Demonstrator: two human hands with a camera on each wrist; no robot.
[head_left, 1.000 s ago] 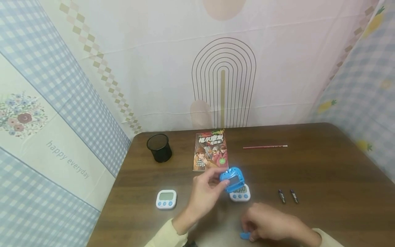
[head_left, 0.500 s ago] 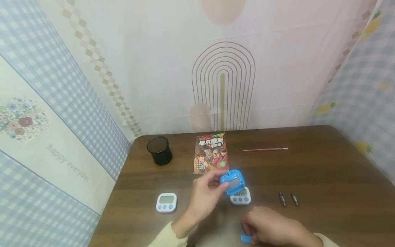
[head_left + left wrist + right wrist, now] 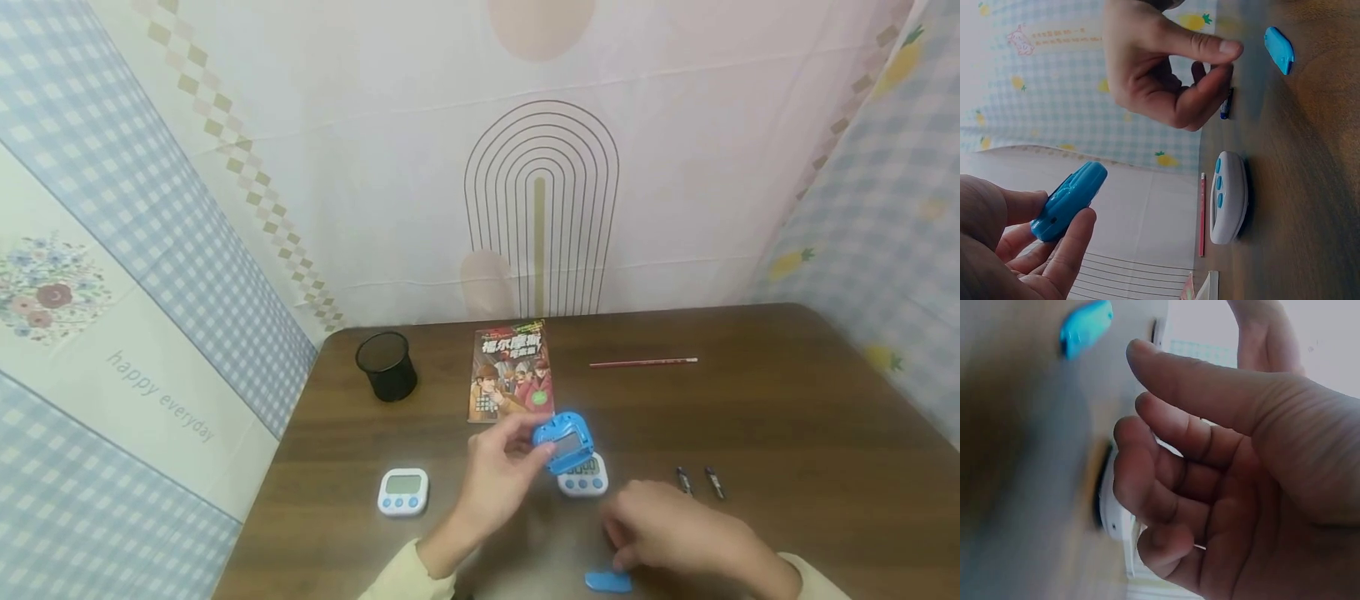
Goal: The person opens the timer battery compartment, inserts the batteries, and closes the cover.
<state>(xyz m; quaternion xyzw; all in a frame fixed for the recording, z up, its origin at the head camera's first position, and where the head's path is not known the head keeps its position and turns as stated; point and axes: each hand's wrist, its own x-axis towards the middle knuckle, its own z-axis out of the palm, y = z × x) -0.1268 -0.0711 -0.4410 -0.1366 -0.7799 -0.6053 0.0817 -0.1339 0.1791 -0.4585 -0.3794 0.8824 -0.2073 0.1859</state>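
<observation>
left hand (image 3: pixel 498 467) pinches the blue timer (image 3: pixel 564 441) above the white timer (image 3: pixel 582 479); right hand (image 3: pixel 675 537) empty, loosely curled nr the blue cover (image 3: pixel 608 581). best hold it level w/ back reachable.

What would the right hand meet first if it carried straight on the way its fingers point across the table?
Probably the white timer lying flat on the table. The right hand hovers empty, fingers loosely curled toward it. The blue timer in the left hand sits higher, though depth is unclear.
</observation>
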